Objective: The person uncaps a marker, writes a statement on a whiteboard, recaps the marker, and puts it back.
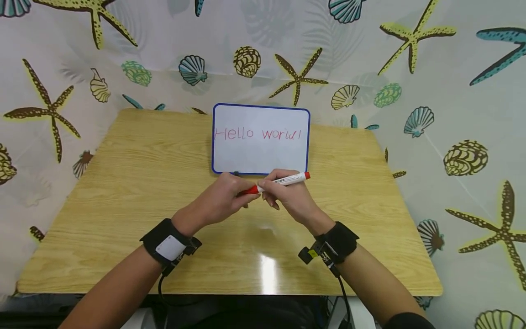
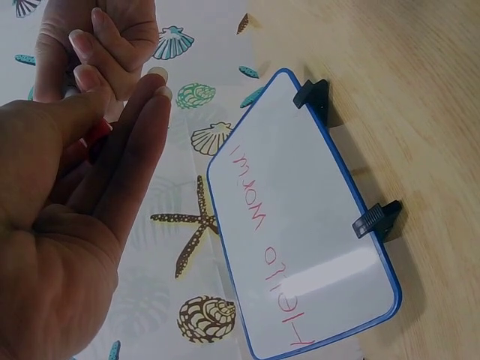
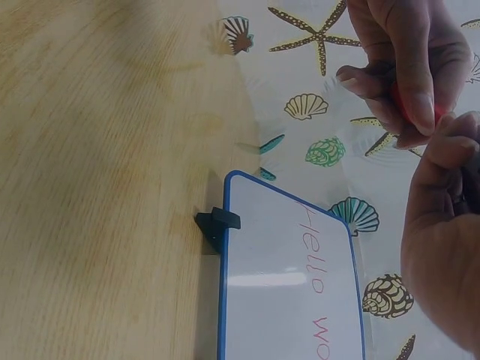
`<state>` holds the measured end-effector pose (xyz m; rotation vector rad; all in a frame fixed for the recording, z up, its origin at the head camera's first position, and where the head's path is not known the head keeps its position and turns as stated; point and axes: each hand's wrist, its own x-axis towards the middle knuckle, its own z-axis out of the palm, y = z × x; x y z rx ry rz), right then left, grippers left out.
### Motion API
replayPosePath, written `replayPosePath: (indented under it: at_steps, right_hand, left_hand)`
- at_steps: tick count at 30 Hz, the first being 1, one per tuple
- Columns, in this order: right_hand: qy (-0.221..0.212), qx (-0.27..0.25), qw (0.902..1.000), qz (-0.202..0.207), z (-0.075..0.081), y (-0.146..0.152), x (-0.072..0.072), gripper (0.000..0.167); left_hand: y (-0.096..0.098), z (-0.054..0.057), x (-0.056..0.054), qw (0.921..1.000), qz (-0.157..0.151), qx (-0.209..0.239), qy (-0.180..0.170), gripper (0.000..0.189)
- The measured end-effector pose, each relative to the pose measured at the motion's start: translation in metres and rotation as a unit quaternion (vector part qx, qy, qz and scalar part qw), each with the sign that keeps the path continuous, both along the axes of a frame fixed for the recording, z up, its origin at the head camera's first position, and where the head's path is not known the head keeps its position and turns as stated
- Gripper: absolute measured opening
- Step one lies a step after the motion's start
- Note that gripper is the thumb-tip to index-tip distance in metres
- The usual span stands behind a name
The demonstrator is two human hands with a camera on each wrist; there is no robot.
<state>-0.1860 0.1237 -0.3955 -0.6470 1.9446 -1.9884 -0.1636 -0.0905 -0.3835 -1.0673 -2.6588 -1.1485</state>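
Note:
Both hands meet over the table, just in front of a small whiteboard, around one whiteboard marker (image 1: pixel 287 179) with a white barrel and a red end. My left hand (image 1: pixel 218 196) pinches the marker's red cap (image 1: pixel 251 190) between thumb and fingers. The barrel is gripped by my right hand (image 1: pixel 293 198), and its red tail points up to the right. Whether the cap is fully seated cannot be told. In the left wrist view the cap (image 2: pixel 97 131) shows between the left fingers; in the right wrist view the right hand (image 3: pixel 442 225) hides the barrel.
The blue-framed whiteboard (image 1: pixel 260 155) leans back, bearing red handwriting that starts "Hello wor". Dark clip feet (image 2: pixel 379 219) hold its lower edge. Beneath lies a wooden table (image 1: pixel 144 183), with a shell-and-starfish patterned cloth (image 1: pixel 156 41) behind and at the sides. Cables hang from both wrist straps.

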Motion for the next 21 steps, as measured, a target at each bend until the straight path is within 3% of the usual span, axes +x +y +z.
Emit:
replayPosePath:
  at_steps: [4, 12, 21]
  right_hand:
    - [-0.005, 0.01, 0.9999, -0.007, -0.0016, 0.0001, 0.0001, 0.019]
    - [-0.012, 0.036, 0.999, -0.025, -0.0001, 0.0019, -0.0012, 0.02]
    - [0.03, 0.061, 0.9974, -0.024, 0.0035, 0.0056, -0.0055, 0.023]
  left_hand:
    - [0.0004, -0.002, -0.0003, 1.0, 0.002, 0.006, -0.003, 0.01]
    - [0.0008, -0.0052, -0.0038, 0.9989, -0.001, 0.015, -0.043, 0.012]
    - [-0.0006, -0.0083, -0.0092, 0.9996, 0.026, 0.003, -0.006, 0.017]
